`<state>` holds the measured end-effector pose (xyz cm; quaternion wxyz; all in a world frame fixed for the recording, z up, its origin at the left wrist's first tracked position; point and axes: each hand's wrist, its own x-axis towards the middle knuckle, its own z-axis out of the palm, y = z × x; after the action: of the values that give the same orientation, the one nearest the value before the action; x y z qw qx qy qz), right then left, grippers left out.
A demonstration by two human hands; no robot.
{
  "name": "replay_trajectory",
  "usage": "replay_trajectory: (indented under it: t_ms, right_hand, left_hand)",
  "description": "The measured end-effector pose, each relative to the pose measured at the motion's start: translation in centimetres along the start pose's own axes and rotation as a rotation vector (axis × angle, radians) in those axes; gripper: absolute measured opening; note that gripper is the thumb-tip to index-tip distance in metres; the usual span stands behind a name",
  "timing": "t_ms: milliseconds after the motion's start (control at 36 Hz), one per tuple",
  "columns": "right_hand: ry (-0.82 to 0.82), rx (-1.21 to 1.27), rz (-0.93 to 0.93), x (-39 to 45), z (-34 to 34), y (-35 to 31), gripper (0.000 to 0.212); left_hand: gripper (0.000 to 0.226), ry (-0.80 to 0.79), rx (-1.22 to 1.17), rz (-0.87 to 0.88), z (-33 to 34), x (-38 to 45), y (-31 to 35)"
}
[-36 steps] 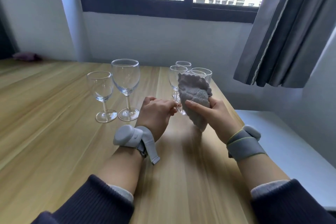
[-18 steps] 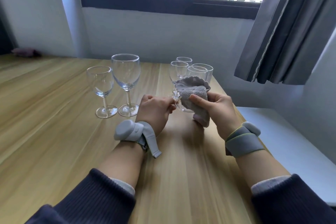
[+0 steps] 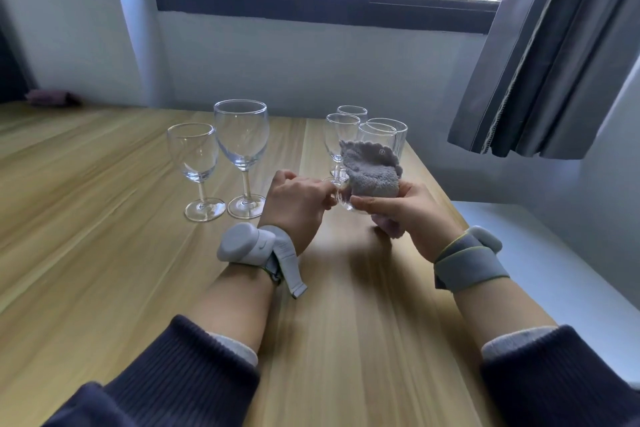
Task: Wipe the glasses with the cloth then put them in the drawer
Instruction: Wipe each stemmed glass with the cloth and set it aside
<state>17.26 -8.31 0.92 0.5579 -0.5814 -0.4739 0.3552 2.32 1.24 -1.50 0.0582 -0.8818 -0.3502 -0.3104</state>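
Observation:
A clear stemmed glass (image 3: 342, 200) lies sideways between my hands above the wooden table (image 3: 104, 253). My left hand (image 3: 294, 204) pinches its stem end. My right hand (image 3: 405, 211) presses a grey fluffy cloth (image 3: 372, 173) around its bowl, which the cloth mostly hides. To the left stand a small wine glass (image 3: 194, 156) and a taller wine glass (image 3: 242, 139). Behind the cloth stand two more stemmed glasses (image 3: 341, 135) and two tumblers (image 3: 398, 135). No drawer is in view.
The table's right edge runs just past my right hand, with a white ledge (image 3: 554, 270) below it. A dark curtain (image 3: 554, 62) hangs at the right. A dark purple bundle (image 3: 52, 97) lies at the far left under the window.
The cloth, held tall over the glass a second ago, is now bunched lower around the bowl as my right hand shifted its grip. My left hand has stayed at the stem.

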Motion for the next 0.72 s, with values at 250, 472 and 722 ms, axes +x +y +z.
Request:
replay_trajectory:
  t_ms: [250, 472, 722]
  right_hand:
    - [0.063, 0.142, 0.058, 0.1, 0.5, 0.2, 0.045]
    - [0.087, 0.304, 0.090, 0.0, -0.1, 0.0, 0.051]
    - [0.098, 0.110, -0.087, -0.9, 0.2, -0.5, 0.031]
  left_hand:
    - [0.019, 0.029, -0.045, 0.067, 0.2, 0.1, 0.0]
    - [0.029, 0.238, -0.641, -0.125, 0.2, 0.4, -0.5]
    - [0.060, -0.320, -1.537, -0.958, -1.5, 0.5, 0.5]
